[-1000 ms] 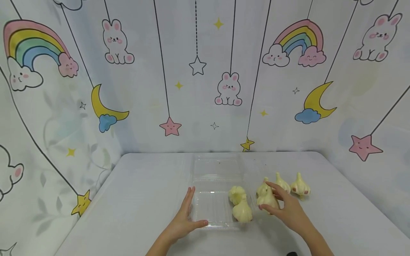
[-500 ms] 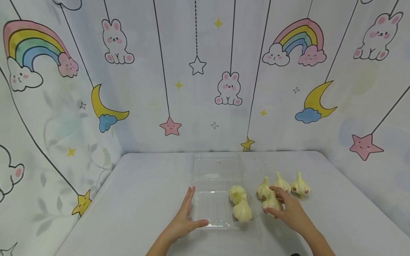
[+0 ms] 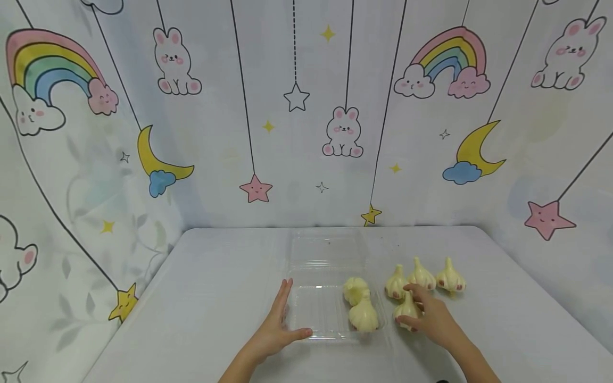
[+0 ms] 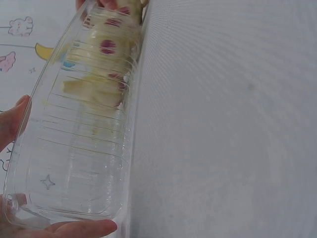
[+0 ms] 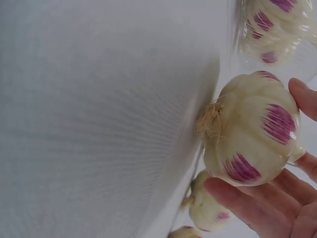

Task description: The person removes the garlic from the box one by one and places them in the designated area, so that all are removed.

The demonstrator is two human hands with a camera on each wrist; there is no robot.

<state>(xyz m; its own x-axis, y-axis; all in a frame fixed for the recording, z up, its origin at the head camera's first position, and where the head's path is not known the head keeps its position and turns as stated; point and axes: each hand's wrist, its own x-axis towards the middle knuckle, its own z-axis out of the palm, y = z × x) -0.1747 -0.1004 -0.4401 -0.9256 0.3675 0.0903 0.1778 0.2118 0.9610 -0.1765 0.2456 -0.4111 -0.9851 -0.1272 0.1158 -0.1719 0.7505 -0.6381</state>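
Observation:
A clear plastic hinged container (image 3: pixel 313 314) lies open, with two pale garlic bulbs (image 3: pixel 364 315) in its right half. My left hand (image 3: pixel 269 332) rests against its left side, fingers straight and thumb at the front edge. In the left wrist view the thumb (image 4: pixel 84 228) touches the container wall. To the right of the container, my right hand (image 3: pixel 433 316) holds a garlic bulb (image 3: pixel 406 314) between thumb and fingers. The right wrist view shows this bulb (image 5: pixel 252 129) with purple streaks and a tuft of roots, close to the tabletop.
Behind the held bulb stand a garlic bulb (image 3: pixel 395 284), a second bulb (image 3: pixel 421 275) and a third bulb (image 3: pixel 449 276) to the right. The container's lid (image 3: pixel 325 252) lies flat at the back of the white table (image 3: pixel 210 298). A patterned curtain (image 3: pixel 297 133) surrounds the table.
My right hand has moved the held bulb a little to the right and towards me, away from the container and the bulb behind it. The left hand has stayed in place.

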